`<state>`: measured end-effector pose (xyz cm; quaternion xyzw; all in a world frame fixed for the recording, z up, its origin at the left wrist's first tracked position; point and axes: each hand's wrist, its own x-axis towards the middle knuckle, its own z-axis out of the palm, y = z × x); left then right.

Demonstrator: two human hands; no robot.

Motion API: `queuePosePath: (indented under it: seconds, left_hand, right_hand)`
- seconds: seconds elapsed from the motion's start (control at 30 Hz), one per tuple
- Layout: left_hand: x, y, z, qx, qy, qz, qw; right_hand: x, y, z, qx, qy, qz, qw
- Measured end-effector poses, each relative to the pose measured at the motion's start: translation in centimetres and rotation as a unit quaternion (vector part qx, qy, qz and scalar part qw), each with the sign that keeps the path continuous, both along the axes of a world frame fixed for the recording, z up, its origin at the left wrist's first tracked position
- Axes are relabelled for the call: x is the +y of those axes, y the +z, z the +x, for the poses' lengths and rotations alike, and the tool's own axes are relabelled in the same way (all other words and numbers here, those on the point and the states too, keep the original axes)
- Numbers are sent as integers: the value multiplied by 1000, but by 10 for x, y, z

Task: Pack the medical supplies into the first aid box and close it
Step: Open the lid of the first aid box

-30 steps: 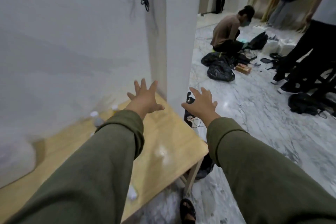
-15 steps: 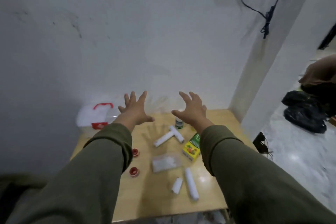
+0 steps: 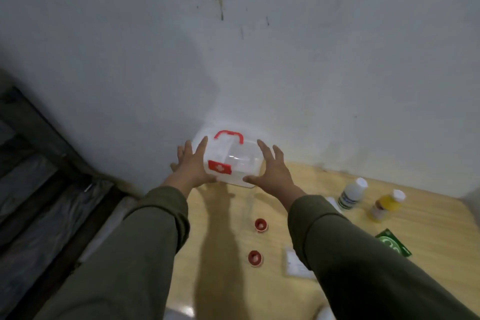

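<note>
Fingers of left hand (image 3: 193,163) and right hand (image 3: 272,170), straight and spread, flank the first aid box (image 3: 233,161).
Closed box sits on wooden table (image 3: 223,215) against a scuffed white wall (image 3: 259,60); two bottles (image 3: 352,193) stand right.

Contents of the clear first aid box (image 3: 233,161) too hazy to make out. Flat white packet (image 3: 294,265) half hidden under the right sleeve (image 3: 363,254). Green packet (image 3: 393,241) partly covered too. Bottle labels on the white bottle (image 3: 352,193) and yellow bottle (image 3: 385,205) blurred, unreadable. Worktop (image 3: 228,241) cut off at the bottom edge.
</note>
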<state>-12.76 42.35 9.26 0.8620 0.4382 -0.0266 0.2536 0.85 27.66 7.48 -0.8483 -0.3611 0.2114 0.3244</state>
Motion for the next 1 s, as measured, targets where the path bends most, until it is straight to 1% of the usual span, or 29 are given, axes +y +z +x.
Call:
queuePosePath:
  seconds: [0.17,0.27,0.33,0.4,0.53,0.67,0.8,0.83,0.87,0.9,0.93,1.0]
  left_hand:
    - [35,-24,3,-47,-1,-36,998]
    - [50,-32,6,-89,-22,-69,993]
    - [60,-38,6,-129,-41,-90,987]
    - [71,-47,4,-146,-49,-104,983]
    - [67,-40,-10,-155,-82,-113,978]
    - [59,-44,-29,-180,-109,-125,970]
    - [51,-51,-50,-178,-131,-113,969]
    - [50,-52,-54,-183,-139,-111,967]
    - [49,-52,-57,-189,-145,-110,965]
    - [49,-52,-60,-196,-150,-109,963]
    - [49,-52,-61,-203,-153,-108,961]
    - [50,-54,-64,-215,-153,-108,958]
  right_hand:
    - [27,-21,-2,11,-35,4,999]
    - [38,-32,-6,16,-66,0,998]
    - [47,-35,-13,15,-90,14,996]
    - [53,-45,-15,14,-114,29,993]
    - [53,-54,-24,2,-122,33,992]
    - [43,-40,-46,-7,-117,52,992]
    - [29,-33,-68,-12,-110,55,992]
    - [27,-33,-72,-23,-114,30,993]
    - [25,-33,-76,-51,-126,-22,991]
    - [23,-33,-80,-108,-131,-76,983]
    - [23,-32,-84,-184,-125,-111,969]
    - [24,-29,-96,-316,-80,-127,937]
